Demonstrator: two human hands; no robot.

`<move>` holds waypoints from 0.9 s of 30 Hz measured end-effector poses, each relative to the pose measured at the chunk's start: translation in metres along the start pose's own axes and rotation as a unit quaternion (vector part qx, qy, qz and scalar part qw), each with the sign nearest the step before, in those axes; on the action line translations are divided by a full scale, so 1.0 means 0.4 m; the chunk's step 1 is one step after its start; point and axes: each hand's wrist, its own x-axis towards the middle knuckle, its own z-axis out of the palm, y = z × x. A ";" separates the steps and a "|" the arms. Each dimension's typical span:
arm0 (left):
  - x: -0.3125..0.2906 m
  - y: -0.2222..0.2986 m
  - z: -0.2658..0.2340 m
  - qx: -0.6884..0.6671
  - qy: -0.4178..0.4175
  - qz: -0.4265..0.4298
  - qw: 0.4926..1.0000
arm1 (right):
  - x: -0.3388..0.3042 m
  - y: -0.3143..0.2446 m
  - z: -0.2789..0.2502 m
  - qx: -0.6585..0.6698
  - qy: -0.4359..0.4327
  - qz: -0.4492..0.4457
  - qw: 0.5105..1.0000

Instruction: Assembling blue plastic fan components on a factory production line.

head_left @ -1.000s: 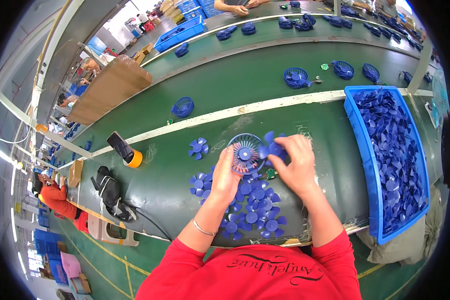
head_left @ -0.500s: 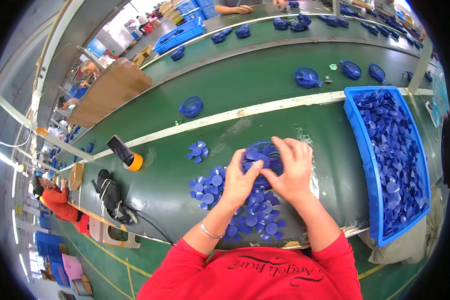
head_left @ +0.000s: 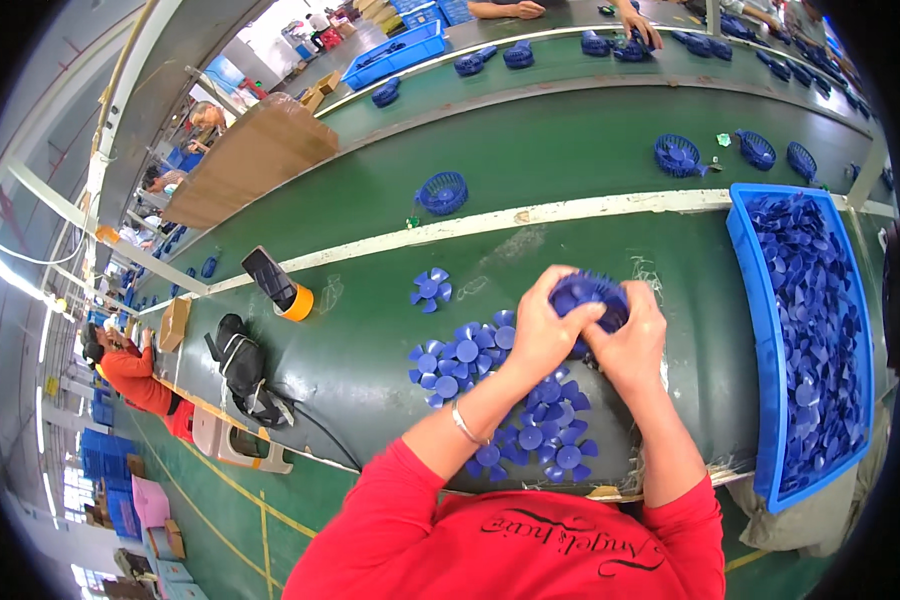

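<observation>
A round blue fan housing (head_left: 592, 290) with a ribbed rim is gripped between my two hands, tilted on edge above the green work surface. My left hand (head_left: 548, 325) holds its left side, the thumb laid across the near side. My right hand (head_left: 632, 340) closes round the right side. Whether a blade sits inside the housing is hidden. Under and left of my wrists lies a spread of loose blue fan blades (head_left: 532, 438). One separate fan blade (head_left: 431, 290) rests farther left.
A blue bin (head_left: 756, 340) full of fan blades stands at the right. Leftward are a phone (head_left: 268, 278) leaning on an orange tape roll (head_left: 298, 303) and a black bag (head_left: 240, 365). Beyond a white rail (head_left: 530, 215), fan housings (head_left: 442, 193) lie on the green belt. Other people work across it.
The fan housing has tipped from facing up to standing on edge, and both hands have turned with it and shifted slightly right. The whole view has swung a little. Across the belt, another person's hand now reaches a housing.
</observation>
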 end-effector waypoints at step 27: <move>-0.013 -0.074 -0.276 0.253 -0.097 0.105 0.957 | 0.002 0.058 -0.003 -0.004 -0.211 0.010 0.978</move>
